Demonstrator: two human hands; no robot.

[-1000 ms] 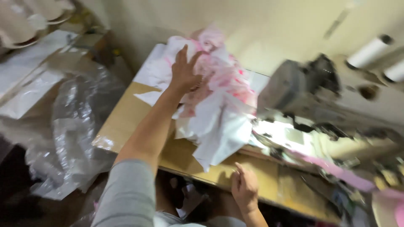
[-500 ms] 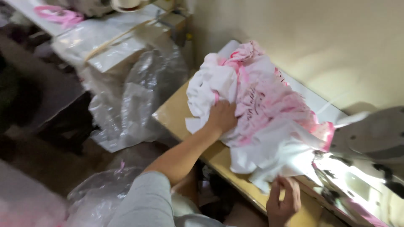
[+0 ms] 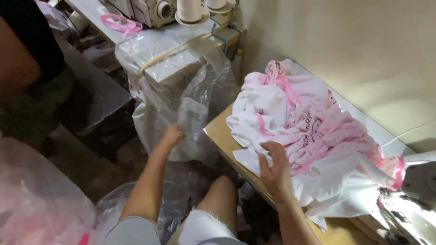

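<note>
Head view, seated at a wooden table (image 3: 227, 136).

Left hand (image 3: 171, 135): reaches out left of the table edge and touches a clear plastic bag (image 3: 190, 113) that hangs over a wrapped box (image 3: 170, 68). Fingers curl into the film; whether they pinch it or only press against it, cannot tell.

Right hand (image 3: 274, 165): lies palm down on the near edge of the cloth pile (image 3: 309, 131), fingers spread and flat on the white fabric, nothing pinched.

Cloth pile: white and pink pieces, some dotted, with pink trim, heaped on the table against the cream wall (image 3: 363, 54). Its right end reaches the sewing machine (image 3: 408, 199) at lower right.

Surroundings: second machine (image 3: 145, 9) with a thread cone (image 3: 189, 9) on a bench at top, pink strap (image 3: 119, 22) beside it. Another person's arm (image 3: 18, 59) at upper left. More plastic bags (image 3: 41, 199) with pink contents at lower left. Own knee (image 3: 220, 190) between both arms.
</note>
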